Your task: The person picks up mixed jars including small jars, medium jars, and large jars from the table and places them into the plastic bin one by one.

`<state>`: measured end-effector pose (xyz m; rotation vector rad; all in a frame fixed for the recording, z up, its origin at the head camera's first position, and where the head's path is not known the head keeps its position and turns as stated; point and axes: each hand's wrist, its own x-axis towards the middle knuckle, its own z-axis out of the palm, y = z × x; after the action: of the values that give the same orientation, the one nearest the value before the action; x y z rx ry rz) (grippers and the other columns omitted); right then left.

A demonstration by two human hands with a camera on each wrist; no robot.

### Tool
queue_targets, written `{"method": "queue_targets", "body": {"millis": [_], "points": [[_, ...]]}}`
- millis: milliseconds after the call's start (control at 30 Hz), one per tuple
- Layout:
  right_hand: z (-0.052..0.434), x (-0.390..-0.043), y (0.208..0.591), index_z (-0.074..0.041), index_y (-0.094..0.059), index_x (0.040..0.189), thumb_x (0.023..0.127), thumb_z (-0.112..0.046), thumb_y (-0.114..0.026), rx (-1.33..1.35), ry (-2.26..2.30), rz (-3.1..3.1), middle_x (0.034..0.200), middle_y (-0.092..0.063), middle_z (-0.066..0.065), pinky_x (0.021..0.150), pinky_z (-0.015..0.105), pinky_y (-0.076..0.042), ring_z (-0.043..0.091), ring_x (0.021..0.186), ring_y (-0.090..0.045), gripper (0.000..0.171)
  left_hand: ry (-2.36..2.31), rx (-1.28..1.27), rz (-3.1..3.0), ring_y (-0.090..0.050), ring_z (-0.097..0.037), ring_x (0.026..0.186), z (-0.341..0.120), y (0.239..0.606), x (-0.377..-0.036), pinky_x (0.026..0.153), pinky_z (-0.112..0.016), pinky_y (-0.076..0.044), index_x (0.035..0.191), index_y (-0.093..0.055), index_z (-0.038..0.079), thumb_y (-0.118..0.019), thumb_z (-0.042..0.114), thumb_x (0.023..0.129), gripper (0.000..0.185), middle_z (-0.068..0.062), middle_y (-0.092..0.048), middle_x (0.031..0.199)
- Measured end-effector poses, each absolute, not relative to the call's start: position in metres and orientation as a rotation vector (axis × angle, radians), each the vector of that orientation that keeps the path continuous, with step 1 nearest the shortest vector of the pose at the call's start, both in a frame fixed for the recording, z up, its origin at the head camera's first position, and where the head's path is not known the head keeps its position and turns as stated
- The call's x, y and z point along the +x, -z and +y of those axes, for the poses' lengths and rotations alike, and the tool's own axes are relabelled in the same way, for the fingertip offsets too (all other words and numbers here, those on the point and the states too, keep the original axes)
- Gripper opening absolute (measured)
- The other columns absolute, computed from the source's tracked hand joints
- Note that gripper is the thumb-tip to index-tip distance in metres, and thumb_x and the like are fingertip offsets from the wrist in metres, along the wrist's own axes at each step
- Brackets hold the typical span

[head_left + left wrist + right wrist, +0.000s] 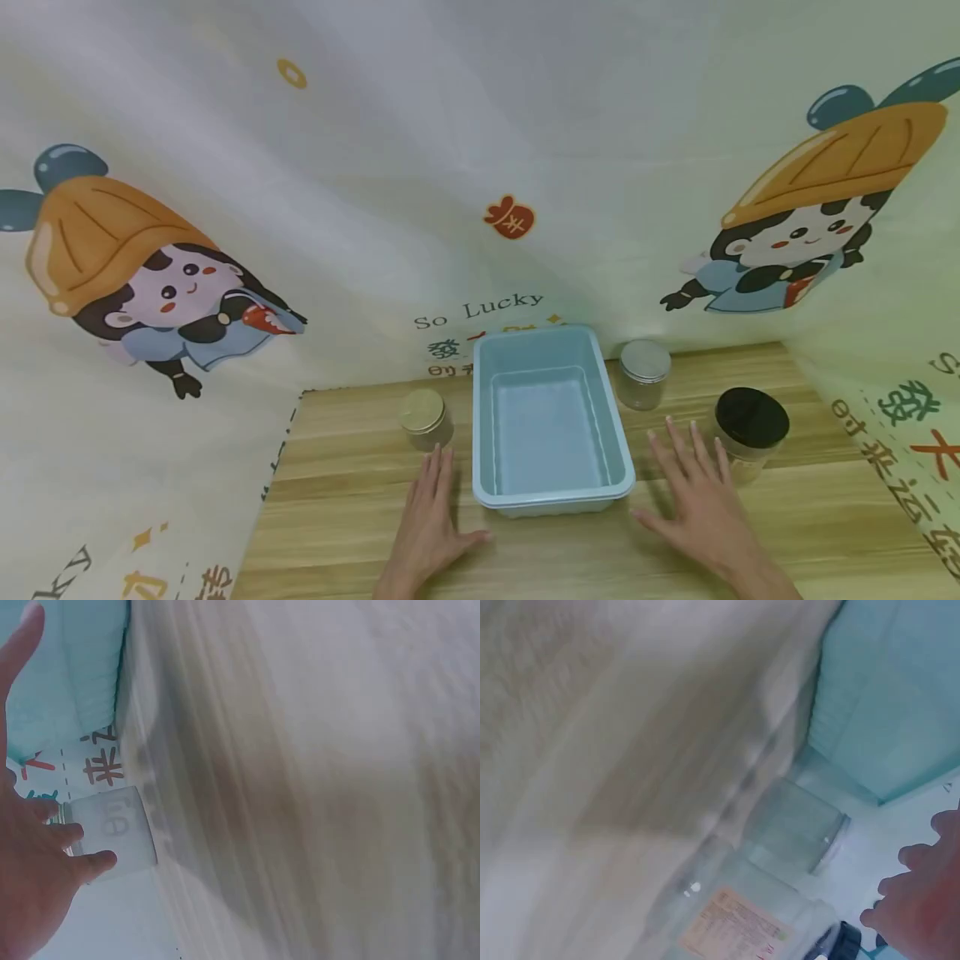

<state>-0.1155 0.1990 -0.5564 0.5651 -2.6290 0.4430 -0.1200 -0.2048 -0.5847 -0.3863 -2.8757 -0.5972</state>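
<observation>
A light blue plastic bin point(553, 501) stands in the middle of the wooden table in the head view, with nothing inside it. My left hand point(429, 527) is left of it, fingers straight and spread, thumb pointing toward the bin. Just past those fingertips stands a small jar with a gold lid point(423, 410). To the bin's right, my right hand point(699, 515) is spread open beside a larger clear jar with a black lid point(752, 418). That jar carries an orange label point(735, 926). Neither hand holds anything.
Behind the right hand, near the bin's far right side, stands a clear jar with a silver lid point(643, 365). A printed cloth point(360, 208) with cartoon figures hangs behind and along both sides of the wooden table point(315, 517).
</observation>
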Motion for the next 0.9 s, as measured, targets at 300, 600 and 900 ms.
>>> {"method": "queue_targets", "body": {"millis": [300, 600, 900], "points": [[0.211, -0.124, 0.544, -0.015, -0.026, 0.158, 0.075, -0.066, -0.071, 0.567, -0.41, -2.608, 0.165, -0.013, 0.014, 0.117, 0.059, 0.002, 0.036, 0.151, 0.002, 0.107, 0.852, -0.389, -2.885, -0.017, -0.037, 0.148, -0.197, 0.575, -0.123, 0.114, -0.056, -0.022, 0.16, 0.002, 0.02, -0.09, 0.06, 0.055, 0.145, -0.009, -0.007, 0.166], [0.22, -0.127, 0.534, -0.015, -0.029, 0.157, 0.08, -0.073, -0.061, 0.55, -0.431, -2.607, 0.165, -0.013, 0.012, 0.116, 0.061, 0.001, 0.039, 0.15, -0.003, 0.101, 1.131, -0.311, -2.872, -0.021, -0.034, 0.147, -0.194, 0.572, -0.119, 0.113, -0.054, -0.024, 0.16, 0.004, 0.028, -0.09, 0.051, 0.061, 0.138, -0.002, -0.008, 0.166], [0.235, -0.133, 0.523, -0.015, -0.041, 0.151, 0.084, -0.082, -0.043, 0.536, -0.501, -2.485, 0.152, -0.037, 0.022, 0.114, 0.064, -0.007, 0.047, 0.144, -0.021, 0.095, 1.464, -0.42, -2.719, -0.019, -0.038, 0.147, -0.188, 0.562, -0.126, 0.113, -0.06, -0.02, 0.161, -0.004, 0.02, -0.085, 0.06, 0.061, 0.134, -0.017, -0.013, 0.164]]}}
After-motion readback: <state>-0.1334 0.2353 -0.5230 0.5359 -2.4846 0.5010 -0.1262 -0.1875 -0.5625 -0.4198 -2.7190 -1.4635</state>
